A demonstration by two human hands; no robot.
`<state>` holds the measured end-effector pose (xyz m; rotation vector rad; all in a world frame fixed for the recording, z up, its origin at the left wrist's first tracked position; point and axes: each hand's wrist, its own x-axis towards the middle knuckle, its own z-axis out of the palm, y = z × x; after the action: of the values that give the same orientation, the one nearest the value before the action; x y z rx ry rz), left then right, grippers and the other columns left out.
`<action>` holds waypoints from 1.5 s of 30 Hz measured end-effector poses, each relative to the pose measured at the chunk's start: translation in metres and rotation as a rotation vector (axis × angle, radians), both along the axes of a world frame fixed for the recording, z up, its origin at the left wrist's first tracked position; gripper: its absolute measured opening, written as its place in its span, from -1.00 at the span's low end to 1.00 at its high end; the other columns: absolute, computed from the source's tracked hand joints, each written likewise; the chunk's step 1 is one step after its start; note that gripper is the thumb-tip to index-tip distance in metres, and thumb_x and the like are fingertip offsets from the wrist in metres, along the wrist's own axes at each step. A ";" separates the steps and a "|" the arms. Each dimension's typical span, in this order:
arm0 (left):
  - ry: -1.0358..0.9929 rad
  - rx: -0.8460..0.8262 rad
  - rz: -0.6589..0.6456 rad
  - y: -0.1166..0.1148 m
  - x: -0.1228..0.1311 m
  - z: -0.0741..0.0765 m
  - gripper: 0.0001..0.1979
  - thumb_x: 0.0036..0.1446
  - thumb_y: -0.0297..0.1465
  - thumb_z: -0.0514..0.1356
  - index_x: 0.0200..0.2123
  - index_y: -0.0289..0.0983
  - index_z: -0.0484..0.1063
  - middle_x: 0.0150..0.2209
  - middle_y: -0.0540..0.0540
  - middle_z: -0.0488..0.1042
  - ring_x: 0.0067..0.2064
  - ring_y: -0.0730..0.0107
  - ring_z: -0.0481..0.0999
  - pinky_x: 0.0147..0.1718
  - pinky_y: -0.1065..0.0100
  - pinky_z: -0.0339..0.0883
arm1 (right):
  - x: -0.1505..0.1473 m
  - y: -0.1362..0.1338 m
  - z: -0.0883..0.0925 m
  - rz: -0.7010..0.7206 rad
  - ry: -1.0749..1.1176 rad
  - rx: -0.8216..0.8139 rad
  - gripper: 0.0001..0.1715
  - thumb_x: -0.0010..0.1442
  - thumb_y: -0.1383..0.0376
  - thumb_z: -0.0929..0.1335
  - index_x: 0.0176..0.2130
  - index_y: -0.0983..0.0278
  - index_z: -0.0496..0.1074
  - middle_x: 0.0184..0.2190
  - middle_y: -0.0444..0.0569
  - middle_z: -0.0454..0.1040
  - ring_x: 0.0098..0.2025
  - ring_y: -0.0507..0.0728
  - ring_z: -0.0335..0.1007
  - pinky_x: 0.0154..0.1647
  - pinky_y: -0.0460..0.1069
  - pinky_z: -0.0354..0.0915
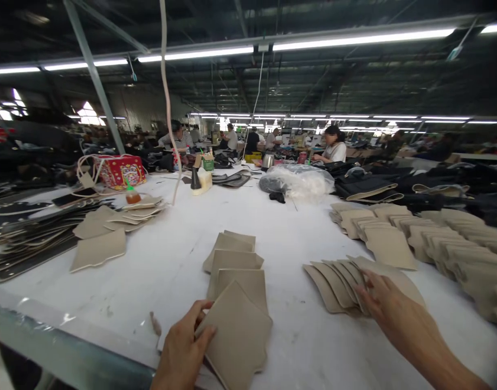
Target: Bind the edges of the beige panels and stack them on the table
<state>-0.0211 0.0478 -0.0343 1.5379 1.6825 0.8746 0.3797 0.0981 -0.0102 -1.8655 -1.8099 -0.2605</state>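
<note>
Both hands work at the near edge of a table. Left hand (pixel 183 346), bottom centre, pinches the left edge of a beige piece (pixel 240 336), with the thumb and fingertips curled over its rim. Right hand (pixel 388 306) reaches in from the lower right with its fingers spread wide and loose. The fingertips rest on a fanned stack (pixel 333 284) of the same beige shapes, gripping nothing.

A wide white table (pixel 170 244) fills the view and has a metal rail (pixel 69 352) along its near edge. On the far right, long overlapping rows of beige pieces (pixel 435 238) run back toward black piles (pixel 366 187). On the left lie dark flat cutouts (pixel 28 238), with loose beige cutouts (pixel 99 249) beside them. A crumpled clear plastic bag (pixel 301 181) sits farther back in the middle. A red patterned bag (pixel 120 170) stands at the far left, and a small bottle of orange liquid (pixel 132 196) is just in front of it. A pale cord (pixel 167 97) hangs down from above, ending over the table's left half. Seated workers (pixel 333 143) are at tables well beyond.

The held piece is flat, matte tan and roughly four-sided with notched corners. It lies tilted like a diamond and overlaps the nearest end of a short row of like pieces (pixel 234 260), which leads away up the table's middle. The fanned stack lies well apart to its right, with bare table between them.
</note>
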 end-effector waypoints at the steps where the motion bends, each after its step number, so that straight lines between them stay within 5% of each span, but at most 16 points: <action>1: -0.132 -0.039 -0.071 0.002 -0.001 0.004 -0.67 0.07 -0.24 0.09 -0.13 -0.26 0.38 -0.28 -0.07 0.52 -0.18 0.21 0.50 -0.19 0.28 0.30 | -0.021 -0.006 0.000 0.047 0.056 -0.033 -0.53 0.26 0.05 0.15 -0.02 0.26 0.37 -0.11 0.17 0.43 -0.37 0.27 0.44 -0.44 0.09 0.24; 6: -0.535 -0.235 -0.320 0.001 0.010 0.013 -0.58 -0.12 -0.12 0.30 -0.31 -0.31 0.36 -0.39 0.01 0.43 -0.36 0.43 0.34 -0.42 0.46 0.12 | -0.114 -0.039 0.011 0.622 0.515 -0.488 -0.72 0.22 0.19 0.29 -0.07 0.21 0.36 -0.27 -0.06 0.40 -0.35 0.12 0.31 -0.34 -0.02 0.24; 8: -0.563 -0.327 -0.407 -0.004 0.017 0.015 -0.53 -0.17 -0.08 0.33 -0.33 -0.30 0.33 -0.43 0.04 0.36 -0.39 0.47 0.27 -0.45 0.47 0.04 | -0.135 -0.048 0.009 0.688 0.649 -0.602 -0.85 0.18 0.20 0.31 -0.31 0.25 0.36 -0.40 -0.12 0.36 -0.38 0.10 0.25 -0.40 -0.06 0.16; 10: -0.495 -0.343 -0.465 -0.009 0.021 0.018 -0.55 -0.10 -0.05 0.28 -0.35 -0.32 0.36 -0.42 0.02 0.34 -0.35 0.44 0.27 -0.40 0.46 0.05 | -0.144 -0.055 0.000 0.720 0.752 -0.667 -0.74 0.19 0.14 0.31 -0.42 0.27 0.31 -0.48 -0.14 0.32 -0.39 0.09 0.22 -0.42 -0.07 0.11; 14: -0.244 -0.327 -0.478 -0.012 0.021 0.025 -0.68 0.03 -0.19 0.15 -0.45 -0.36 0.46 -0.51 0.04 0.28 -0.39 0.45 0.23 -0.39 0.44 0.05 | -0.143 -0.067 -0.018 0.808 0.872 -0.772 -0.64 0.22 0.04 0.29 -0.30 0.31 0.38 -0.38 -0.08 0.43 -0.32 0.14 0.31 -0.35 -0.05 0.17; 20: -0.187 -0.456 -0.543 -0.012 0.022 0.025 -0.79 -0.09 -0.35 0.14 -0.52 -0.37 0.49 -0.63 0.08 0.24 -0.54 0.54 0.15 -0.55 0.46 0.00 | -0.143 -0.081 -0.009 0.719 0.498 -0.756 -0.90 0.21 0.29 0.27 -0.30 0.25 0.36 -0.36 -0.10 0.44 -0.31 0.13 0.34 -0.32 -0.04 0.19; 25: -0.352 -0.562 -0.504 -0.016 0.026 0.021 -0.84 -0.15 -0.35 0.17 -0.55 -0.35 0.45 -0.65 0.09 0.25 -0.58 0.54 0.19 -0.57 0.47 0.09 | -0.152 -0.090 -0.004 0.839 0.162 -0.444 -0.59 0.08 0.49 0.30 -0.08 0.16 0.38 -0.10 -0.02 0.36 -0.18 0.18 0.28 -0.17 0.04 0.17; 34: -0.412 -0.485 -0.462 -0.022 0.029 0.015 -0.80 -0.10 -0.33 0.20 -0.55 -0.38 0.44 -0.65 0.10 0.22 -0.56 0.58 0.11 -0.56 0.46 -0.07 | -0.172 -0.089 -0.012 0.950 0.056 -0.231 -0.83 0.11 0.47 0.36 -0.27 0.24 0.38 -0.31 -0.08 0.39 -0.28 0.16 0.23 -0.28 0.05 0.00; 38: -0.393 -0.470 -0.454 -0.025 0.033 0.012 -0.80 -0.12 -0.32 0.19 -0.58 -0.36 0.39 -0.65 0.10 0.19 -0.56 0.58 0.09 -0.56 0.45 -0.09 | -0.172 -0.088 -0.013 0.948 0.023 -0.262 -0.87 0.15 0.47 0.37 -0.32 0.26 0.37 -0.34 -0.08 0.37 -0.29 0.14 0.23 -0.26 0.05 0.00; 45: -0.232 -0.358 -0.578 -0.023 0.041 0.019 -0.88 -0.16 -0.42 0.06 -0.66 -0.31 0.23 -0.63 0.10 0.07 -0.52 0.55 0.04 -0.57 0.41 -0.13 | -0.168 -0.076 0.008 0.947 -0.059 -0.561 -0.84 0.13 0.42 0.44 -0.33 0.25 0.38 -0.25 -0.11 0.37 -0.15 0.16 0.23 -0.13 0.06 0.06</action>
<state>0.0199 0.0249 -0.0149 1.4853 1.0662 0.3996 0.2114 0.0223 -0.0017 -1.0673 -2.7565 0.5878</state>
